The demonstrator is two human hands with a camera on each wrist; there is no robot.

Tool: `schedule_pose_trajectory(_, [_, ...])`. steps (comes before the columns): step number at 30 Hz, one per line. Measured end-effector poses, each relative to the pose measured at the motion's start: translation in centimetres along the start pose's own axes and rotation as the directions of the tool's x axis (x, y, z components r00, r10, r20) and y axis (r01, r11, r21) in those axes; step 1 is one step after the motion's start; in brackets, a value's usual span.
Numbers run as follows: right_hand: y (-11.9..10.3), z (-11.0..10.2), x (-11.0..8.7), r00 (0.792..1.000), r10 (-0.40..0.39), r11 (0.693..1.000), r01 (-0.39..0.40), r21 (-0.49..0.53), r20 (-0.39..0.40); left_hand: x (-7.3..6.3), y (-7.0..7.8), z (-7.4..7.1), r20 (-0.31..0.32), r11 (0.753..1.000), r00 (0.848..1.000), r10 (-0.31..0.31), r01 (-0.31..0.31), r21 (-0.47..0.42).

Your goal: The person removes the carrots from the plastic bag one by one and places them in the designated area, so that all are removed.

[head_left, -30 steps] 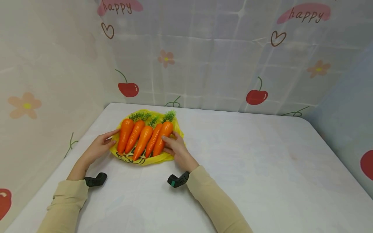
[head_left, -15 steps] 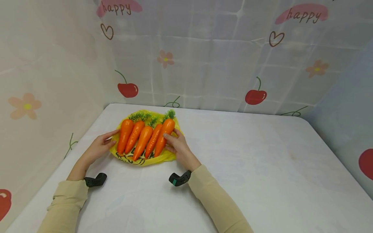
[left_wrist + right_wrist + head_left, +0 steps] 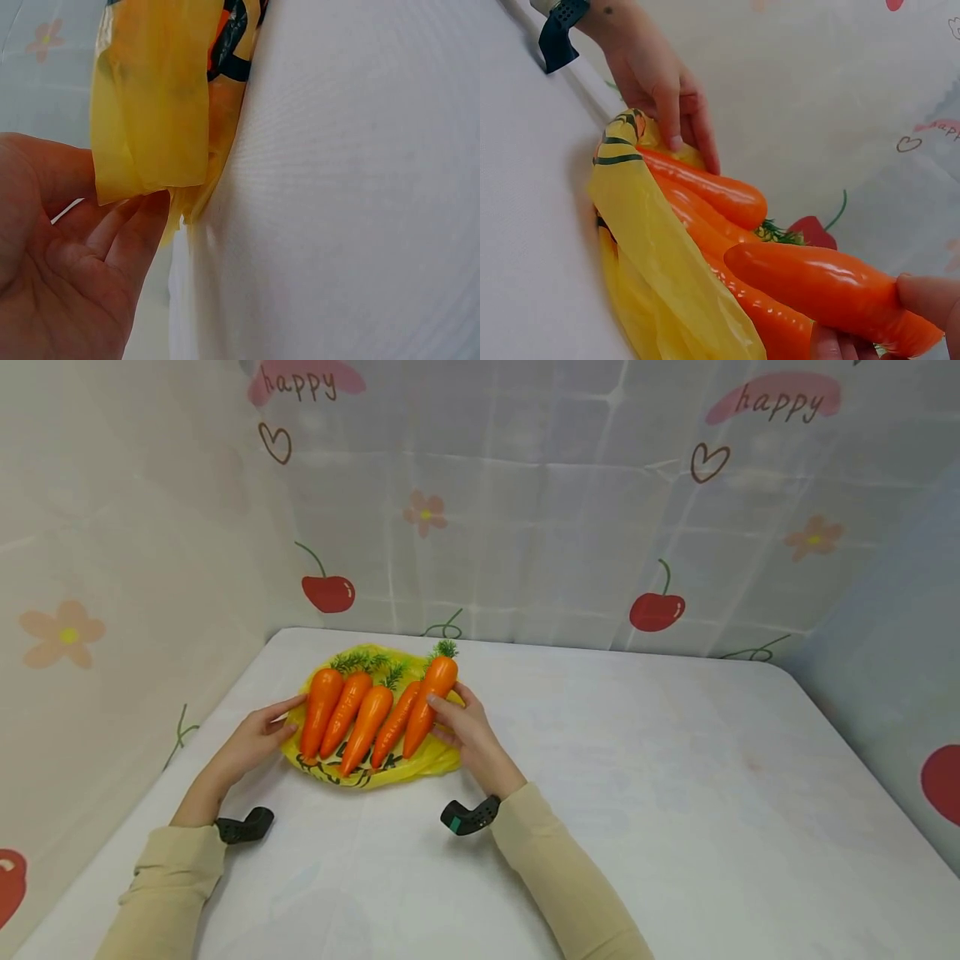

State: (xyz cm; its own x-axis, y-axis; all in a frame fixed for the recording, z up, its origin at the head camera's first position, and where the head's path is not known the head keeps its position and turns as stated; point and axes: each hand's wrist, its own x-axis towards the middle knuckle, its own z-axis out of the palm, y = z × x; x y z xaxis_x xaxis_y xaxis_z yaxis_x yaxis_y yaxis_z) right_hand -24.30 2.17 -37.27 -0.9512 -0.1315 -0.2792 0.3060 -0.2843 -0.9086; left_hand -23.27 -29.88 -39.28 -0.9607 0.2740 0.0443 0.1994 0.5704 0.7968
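Several shiny orange toy carrots with green leafy tops lie side by side on a yellow plastic bag with black lettering. My right hand grips the rightmost carrot, thumb on top and fingers beneath. In the right wrist view that carrot is raised above the others, its narrow end free. At the bag's left edge, my left hand holds the plastic between thumb and fingers. The left wrist view has the bag hanging over those fingers, hiding part of them. The leftmost carrot lies close to this hand.
A white cloth covers the table, which extends far to the right. Printed curtains stand behind it and at both sides. Black devices are strapped on the left wrist and the right wrist.
My right hand has drawn the rightmost carrot slightly up and to the right, away from its neighbour. The left hand has stayed at the bag's edge.
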Motion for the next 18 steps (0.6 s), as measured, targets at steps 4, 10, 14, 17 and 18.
schedule_pose_trajectory(4, [-0.2, 0.0, -0.1, 1.000, -0.019, 1.000, 0.019, 0.009, 0.002, -0.2, 0.0, 0.1, -0.003, 1.000, 1.000, -0.001, 0.001, 0.010])
schedule_pose_trajectory(10, [-0.4, -0.1, -0.2, 0.999, -0.019, 1.000, 0.019, -0.001, -0.031, -0.5, -0.1, 0.2, -0.001, 1.000, 1.000, 0.008, -0.008, 0.002])
schedule_pose_trajectory(14, [-0.5, -0.7, -0.1, 0.998, -0.023, 0.999, 0.024, 0.022, -0.066, -0.4, 0.1, 0.2, -0.009, 1.000, 1.000, 0.021, -0.021, 0.004])
schedule_pose_trajectory(17, [-0.5, -1.5, 0.1, 0.996, 0.004, 0.997, 0.003, 0.073, -0.085, -0.3, 0.2, 0.1, -0.012, 1.000, 1.000, 0.027, -0.027, 0.006])
schedule_pose_trajectory(18, [-0.5, -1.8, 0.2, 0.996, 0.017, 0.996, -0.008, 0.094, -0.092, -0.3, 0.3, 0.1, -0.012, 1.000, 1.000, 0.029, -0.029, 0.006])
